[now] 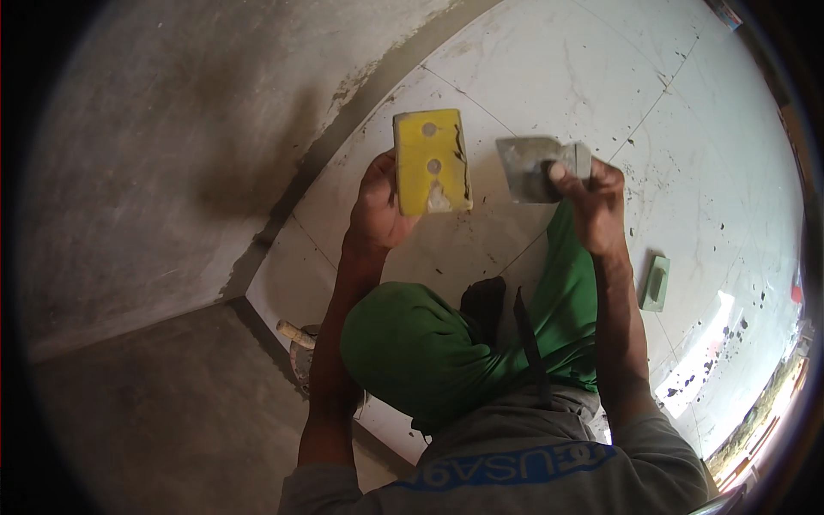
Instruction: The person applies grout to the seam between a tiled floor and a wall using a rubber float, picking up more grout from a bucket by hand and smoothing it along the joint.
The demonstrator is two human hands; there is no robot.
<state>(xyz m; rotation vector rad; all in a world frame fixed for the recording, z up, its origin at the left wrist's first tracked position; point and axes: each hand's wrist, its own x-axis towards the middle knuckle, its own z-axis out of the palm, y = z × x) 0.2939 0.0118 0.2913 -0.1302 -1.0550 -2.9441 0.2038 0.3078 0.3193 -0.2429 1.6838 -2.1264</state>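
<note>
Wall side: rough grey wall [154, 154] with a darker band running along the floor [592, 86] edge, so I wouldn't swing my left elbow far that way.
Wood-handled tool: parked by the floor corner where the two walls meet, half hidden behind my left forearm; can't make out its working end from here.
Left hand [378, 206]: gripping the yellow slab by its left long edge, fingers mostly out of sight behind it. I'd want that grip firm and the wrist locked, since I reckon pushing on the free right edge could twist it.
Yellow slab [433, 150]: up in the air over the floor, well off the wall edge, face turned up at my camera. Two round spots, a pale ragged patch at the near end, dark marks down the right edge.
Grey scraper [522, 170]: also held up, blade pointing left at the slab, clear gap between them. If they meet, I'd go in low and flat with light, even pressure, and not dig a corner in.
Right hand [599, 206]: closed around the scraper's right end, thumb pressed on top. Good for steering, imo.
Green float [656, 283]: lying on the floor right of my right forearm, handle up. I'd mind the elbow there.
Dark crumbs [730, 333]: scattered near the floor's right edge.
</note>
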